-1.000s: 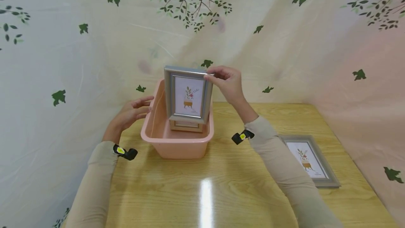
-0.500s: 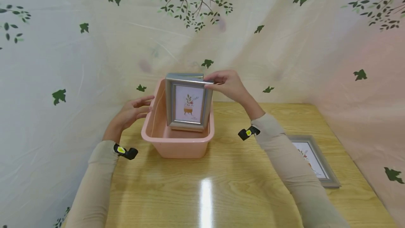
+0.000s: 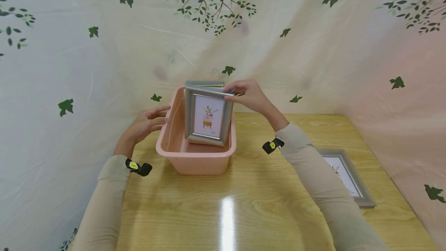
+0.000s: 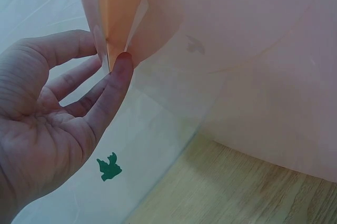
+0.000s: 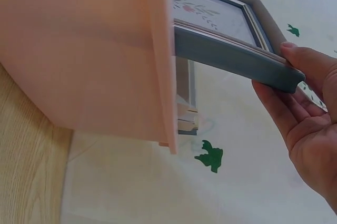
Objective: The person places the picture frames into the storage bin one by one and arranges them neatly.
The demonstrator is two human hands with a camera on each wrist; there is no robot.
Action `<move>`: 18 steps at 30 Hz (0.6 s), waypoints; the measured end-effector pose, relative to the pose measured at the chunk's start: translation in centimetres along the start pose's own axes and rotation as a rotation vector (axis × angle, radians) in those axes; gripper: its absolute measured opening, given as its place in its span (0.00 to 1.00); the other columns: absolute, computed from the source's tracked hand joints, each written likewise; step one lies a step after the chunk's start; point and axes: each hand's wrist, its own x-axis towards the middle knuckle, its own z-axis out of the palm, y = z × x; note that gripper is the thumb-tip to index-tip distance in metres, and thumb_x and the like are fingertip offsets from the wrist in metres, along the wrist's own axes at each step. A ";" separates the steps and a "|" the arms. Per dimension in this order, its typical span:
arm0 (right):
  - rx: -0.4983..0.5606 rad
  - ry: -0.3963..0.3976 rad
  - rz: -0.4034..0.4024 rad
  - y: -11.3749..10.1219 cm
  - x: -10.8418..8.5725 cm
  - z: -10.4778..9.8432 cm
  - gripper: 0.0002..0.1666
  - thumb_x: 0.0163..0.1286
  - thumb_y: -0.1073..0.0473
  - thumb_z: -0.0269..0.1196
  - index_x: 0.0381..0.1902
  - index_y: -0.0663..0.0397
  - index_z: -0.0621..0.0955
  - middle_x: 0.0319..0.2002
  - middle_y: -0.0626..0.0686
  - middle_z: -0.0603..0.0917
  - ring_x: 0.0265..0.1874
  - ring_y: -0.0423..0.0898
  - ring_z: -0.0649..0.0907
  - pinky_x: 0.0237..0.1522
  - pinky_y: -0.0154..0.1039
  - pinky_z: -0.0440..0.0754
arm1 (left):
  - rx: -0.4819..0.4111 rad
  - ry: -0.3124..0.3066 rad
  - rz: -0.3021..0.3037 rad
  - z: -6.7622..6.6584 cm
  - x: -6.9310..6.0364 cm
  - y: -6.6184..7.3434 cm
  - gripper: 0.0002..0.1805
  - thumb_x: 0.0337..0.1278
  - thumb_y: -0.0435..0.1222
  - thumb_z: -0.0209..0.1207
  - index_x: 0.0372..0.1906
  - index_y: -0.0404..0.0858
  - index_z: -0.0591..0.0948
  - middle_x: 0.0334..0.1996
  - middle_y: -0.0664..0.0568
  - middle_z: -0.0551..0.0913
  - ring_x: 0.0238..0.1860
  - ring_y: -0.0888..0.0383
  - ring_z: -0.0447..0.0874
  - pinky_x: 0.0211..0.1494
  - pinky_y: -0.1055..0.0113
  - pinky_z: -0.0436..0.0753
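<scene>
A pink plastic basin (image 3: 196, 164) stands on the wooden table. My left hand (image 3: 145, 124) is at its left rim; in the left wrist view the fingertips (image 4: 124, 61) pinch the rim's edge. With thumb and fingers my right hand (image 3: 249, 94) grips the upper right corner of a silver-grey picture frame (image 3: 189, 117). This frame stands tilted inside the basin, its flower-pot print (image 3: 208, 116) facing me. Behind it the top of another frame (image 3: 209, 83) shows, mostly hidden. The right wrist view shows the held frame (image 5: 231, 55) reaching past the basin wall (image 5: 121, 66).
Another grey picture frame (image 3: 364, 195) lies flat on the table (image 3: 278, 196) at the right, partly covered by my right sleeve (image 3: 324, 181). A cloth backdrop (image 3: 285, 65) with leaves and green birds rises behind the table and along its sides.
My right hand has lowered the picture frame deeper into the basin and tilted it slightly. The frame behind has come into view at the top. My left hand has stayed at the rim.
</scene>
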 end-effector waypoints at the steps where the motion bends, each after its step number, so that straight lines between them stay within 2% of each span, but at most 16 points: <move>1: -0.009 -0.001 0.001 0.1 0.0 0.1 0.14 0.64 0.65 0.72 0.48 0.65 0.87 0.46 0.63 0.90 0.37 0.35 0.88 0.40 0.28 0.85 | -0.005 0.002 -0.002 0.0 0.0 0.0 0.34 0.73 0.34 0.58 0.79 0.39 0.62 0.62 0.46 0.71 0.52 0.68 0.81 0.54 0.75 0.84; 6: -0.040 0.003 0.002 0.5 0.0 0.6 0.13 0.65 0.65 0.72 0.47 0.64 0.88 0.48 0.62 0.89 0.39 0.39 0.89 0.41 0.28 0.85 | -0.011 0.004 0.001 0.0 0.0 -0.1 0.34 0.73 0.34 0.59 0.79 0.39 0.63 0.62 0.47 0.72 0.52 0.67 0.81 0.54 0.75 0.84; 12: -0.054 0.048 0.020 1.0 -0.1 1.3 0.13 0.66 0.64 0.71 0.47 0.65 0.88 0.48 0.62 0.89 0.42 0.50 0.90 0.41 0.29 0.86 | -0.013 0.008 -0.002 0.0 0.0 -0.3 0.34 0.72 0.35 0.59 0.79 0.40 0.63 0.59 0.51 0.74 0.52 0.67 0.81 0.54 0.75 0.85; 15: -0.062 0.062 0.019 1.2 -0.2 1.5 0.13 0.66 0.64 0.71 0.48 0.64 0.87 0.48 0.62 0.89 0.43 0.53 0.89 0.43 0.30 0.86 | -0.004 0.006 0.001 0.0 0.1 -0.3 0.34 0.72 0.35 0.60 0.79 0.40 0.63 0.61 0.49 0.73 0.53 0.66 0.81 0.54 0.75 0.84; 18: -0.074 0.060 0.023 1.3 -0.2 1.7 0.12 0.66 0.65 0.71 0.47 0.64 0.88 0.49 0.61 0.89 0.42 0.51 0.89 0.42 0.30 0.85 | 0.002 0.011 0.000 -0.1 0.1 -0.3 0.34 0.72 0.36 0.60 0.78 0.41 0.64 0.64 0.46 0.72 0.54 0.65 0.80 0.54 0.75 0.84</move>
